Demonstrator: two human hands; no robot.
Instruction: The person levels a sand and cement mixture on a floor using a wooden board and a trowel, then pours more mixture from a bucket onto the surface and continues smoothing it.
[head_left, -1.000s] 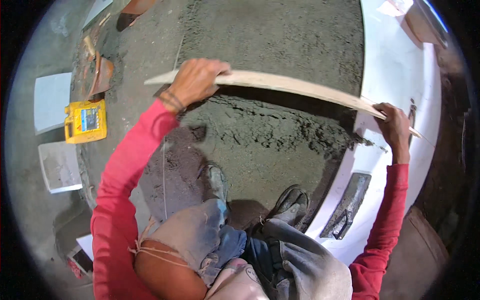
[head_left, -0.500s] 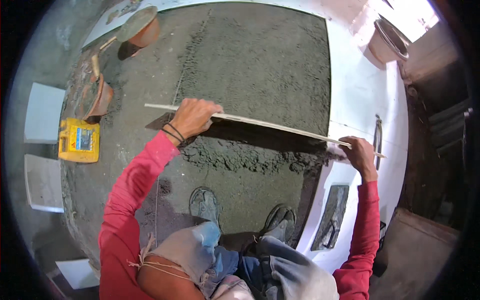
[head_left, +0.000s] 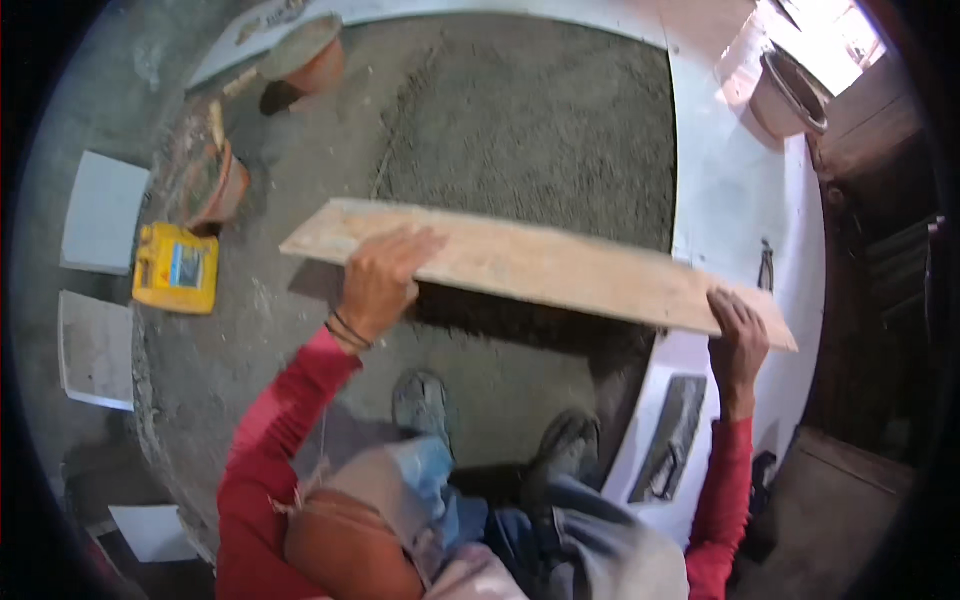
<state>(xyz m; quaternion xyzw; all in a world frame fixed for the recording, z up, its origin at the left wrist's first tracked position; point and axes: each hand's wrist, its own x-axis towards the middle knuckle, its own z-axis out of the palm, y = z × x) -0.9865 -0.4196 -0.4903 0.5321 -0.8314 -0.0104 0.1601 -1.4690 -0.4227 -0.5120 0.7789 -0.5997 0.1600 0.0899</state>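
Board: wood, smooth, matt. Mortar bed: rough, matt. Jug: plastic. Floor tiles: smooth, glossy.

Left hand grips wooden board near its left end, fingers stretched across upper face, pointing right and away from body. Dark bands circle left wrist, on body side of board. Left forearm slants to board from lower left, elbow bent. Right hand at board's right end, fingers curled over near edge. Right forearm nearly straight toward board, wrist bare. Thumb placement unclear. Feet apart, body side of board.
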